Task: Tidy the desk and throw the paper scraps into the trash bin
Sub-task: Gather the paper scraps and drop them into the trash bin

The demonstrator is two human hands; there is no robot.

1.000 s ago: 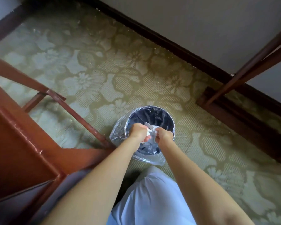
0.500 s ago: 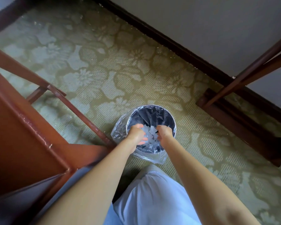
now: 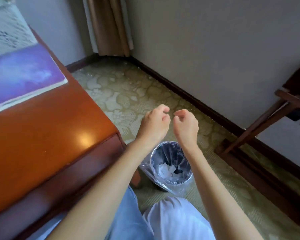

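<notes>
A small round trash bin (image 3: 187,179) lined with clear plastic stands on the carpet beside the desk. White paper scraps (image 3: 166,170) lie in its bottom. My left hand (image 3: 155,124) and my right hand (image 3: 186,125) hover side by side above and beyond the bin, fingers loosely curled, with nothing visible in either. The wooden desk (image 3: 50,135) fills the left of the view. A purple-covered book (image 3: 22,75) lies on its far part.
A patterned green carpet (image 3: 121,94) covers the floor up to a dark baseboard (image 3: 189,96). A curtain (image 3: 109,26) hangs in the corner. A dark wooden stand (image 3: 260,130) sits against the wall on the right. My knees in light trousers (image 3: 171,220) are at the bottom.
The paper scraps left my hands and now lie in the bin. Both hands rose out of the bin and the view lifted, bringing the desk top and book into sight.
</notes>
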